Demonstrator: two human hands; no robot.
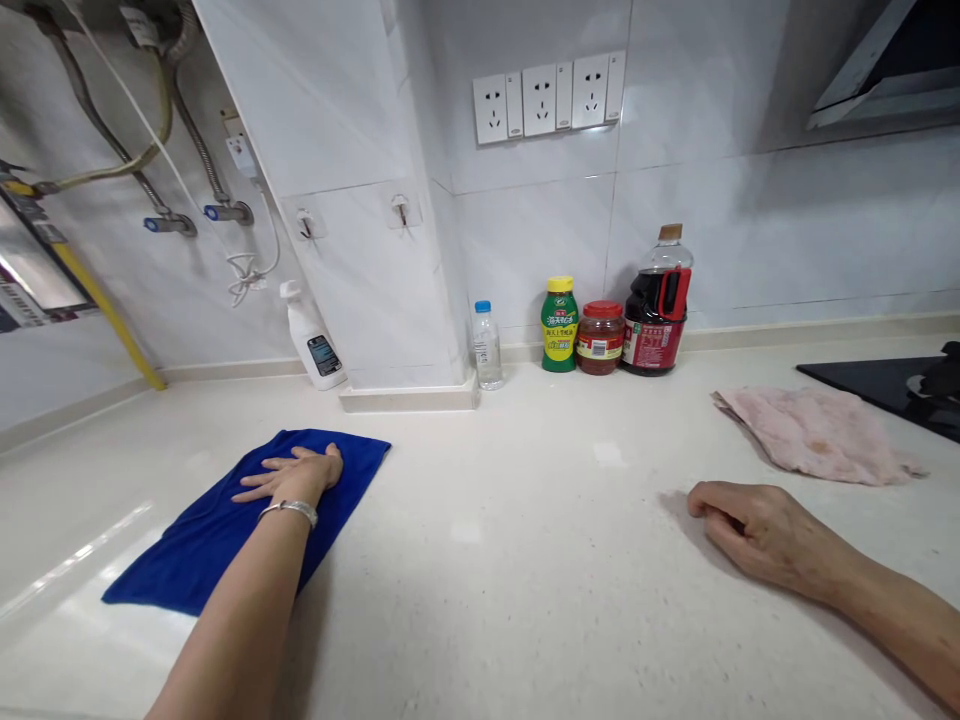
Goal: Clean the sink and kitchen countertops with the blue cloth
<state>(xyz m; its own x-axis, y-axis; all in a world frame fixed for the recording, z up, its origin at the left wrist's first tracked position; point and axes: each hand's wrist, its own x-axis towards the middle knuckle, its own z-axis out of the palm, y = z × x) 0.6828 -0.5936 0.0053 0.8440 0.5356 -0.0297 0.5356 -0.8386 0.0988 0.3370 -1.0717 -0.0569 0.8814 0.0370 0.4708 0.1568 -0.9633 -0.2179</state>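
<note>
My left hand [289, 473] lies flat, fingers stretched out, on a blue cloth [195, 545] spread over the white counter [510, 560]. A silver bracelet sits on that wrist. My right hand [750, 530] rests on the bare counter at the right, fingers loosely curled under, with nothing visible in it. A crumpled pink cloth [814, 432] lies just beyond the right hand.
Against the tiled wall stand a white spray bottle [315, 340], a small water bottle [487, 345], a green bottle [559, 325], a red-lidded jar [601, 338] and a dark sauce bottle [660, 305]. A black cooktop [885, 390] is at the right. Pipes and valves hang at the upper left.
</note>
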